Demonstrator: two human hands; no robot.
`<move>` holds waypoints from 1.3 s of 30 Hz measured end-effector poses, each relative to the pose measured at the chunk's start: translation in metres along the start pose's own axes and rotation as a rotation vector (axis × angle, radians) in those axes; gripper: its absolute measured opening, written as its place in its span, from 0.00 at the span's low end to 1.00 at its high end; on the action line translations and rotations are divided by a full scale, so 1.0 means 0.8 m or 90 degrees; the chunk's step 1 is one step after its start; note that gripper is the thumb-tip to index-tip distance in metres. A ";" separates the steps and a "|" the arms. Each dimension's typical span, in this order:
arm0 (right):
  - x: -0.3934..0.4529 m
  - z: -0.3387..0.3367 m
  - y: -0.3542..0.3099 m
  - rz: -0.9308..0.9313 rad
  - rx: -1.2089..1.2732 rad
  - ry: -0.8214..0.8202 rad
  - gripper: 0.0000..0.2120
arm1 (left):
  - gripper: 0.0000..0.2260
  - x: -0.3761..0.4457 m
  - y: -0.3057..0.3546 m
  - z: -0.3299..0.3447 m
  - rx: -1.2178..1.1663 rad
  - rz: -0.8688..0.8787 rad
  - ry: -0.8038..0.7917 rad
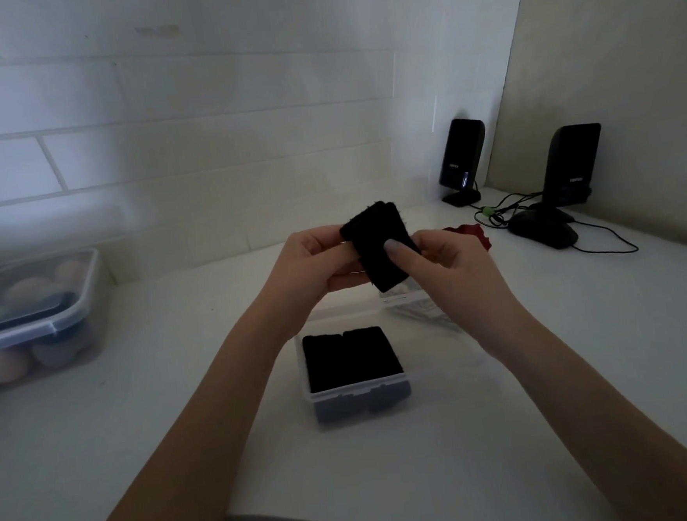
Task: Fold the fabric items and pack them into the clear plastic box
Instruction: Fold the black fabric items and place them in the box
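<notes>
A folded black fabric piece (377, 237) is held up above the table between both hands. My left hand (314, 266) grips its left edge, and my right hand (443, 261) pinches its right side with the thumb on the front. Below the hands stands the small clear plastic box (355, 397), open, with two folded black fabric pieces (350, 357) lying side by side inside. The box's clear lid (414, 304) lies just behind it on the right. A red fabric item (476, 234) shows partly behind my right hand.
A larger lidded clear container (37, 318) with pastel round objects sits at the left by the tiled wall. Two black speakers (463, 160) (571, 163), a black mouse (543, 232) and cables occupy the back right corner. The white table's front edge (351, 516) curves near me.
</notes>
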State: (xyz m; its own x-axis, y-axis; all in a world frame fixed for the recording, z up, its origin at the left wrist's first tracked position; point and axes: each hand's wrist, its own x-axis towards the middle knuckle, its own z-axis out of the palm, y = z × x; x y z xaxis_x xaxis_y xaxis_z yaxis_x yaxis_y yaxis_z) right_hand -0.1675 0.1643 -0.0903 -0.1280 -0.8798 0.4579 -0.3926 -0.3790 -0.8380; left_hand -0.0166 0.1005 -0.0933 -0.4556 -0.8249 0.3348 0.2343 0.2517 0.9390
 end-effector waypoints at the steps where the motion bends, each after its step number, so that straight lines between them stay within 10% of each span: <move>1: 0.001 0.000 0.002 0.003 -0.009 0.001 0.15 | 0.10 0.000 0.000 0.001 0.003 -0.003 -0.003; 16: 0.000 0.001 0.004 0.040 -0.075 0.053 0.14 | 0.07 -0.003 0.001 0.008 0.087 0.066 0.050; 25: 0.001 -0.014 -0.004 0.023 0.009 -0.063 0.05 | 0.08 -0.002 0.003 0.003 -0.001 0.070 -0.002; 39: -0.006 -0.005 -0.001 0.031 -0.049 -0.177 0.11 | 0.05 -0.001 0.003 -0.001 0.269 0.174 0.011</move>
State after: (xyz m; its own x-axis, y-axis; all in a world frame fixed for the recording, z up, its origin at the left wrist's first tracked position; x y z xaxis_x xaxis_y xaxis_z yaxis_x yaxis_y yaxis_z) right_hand -0.1702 0.1696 -0.0904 0.1020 -0.9453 0.3100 -0.4620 -0.3209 -0.8268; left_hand -0.0147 0.1015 -0.0915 -0.4107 -0.7080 0.5745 -0.0271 0.6393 0.7685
